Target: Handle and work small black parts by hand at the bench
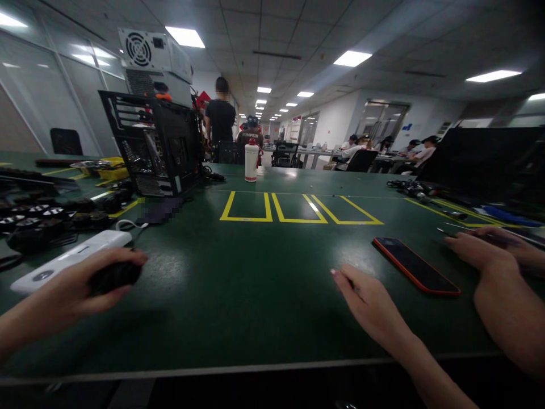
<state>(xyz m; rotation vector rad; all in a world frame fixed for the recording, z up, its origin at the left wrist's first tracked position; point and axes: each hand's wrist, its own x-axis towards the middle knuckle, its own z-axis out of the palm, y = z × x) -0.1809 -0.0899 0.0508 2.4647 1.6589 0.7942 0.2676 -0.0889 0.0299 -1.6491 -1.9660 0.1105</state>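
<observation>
Above the green tabletop point(255, 307) at left, my left hand point(85, 284) is closed around a dark rounded object that looks like a computer mouse point(116, 277). Behind that hand lies a white power strip point(80, 255) with a white cable. My right hand point(368, 301) is low over the front right of the table. Its fingers are curled in, the thumb points to the far left, and nothing shows between them. To its right lies a phone point(415, 265) with an orange edge, apart from the hand.
A co-worker's hands point(481, 247) hold a thin tool at right. An open black computer case point(157, 142) stands back left, near several black parts point(42, 221). Yellow tape outlines point(247, 219), a white cup point(251, 163) and a dark monitor point(489, 165) lie further back.
</observation>
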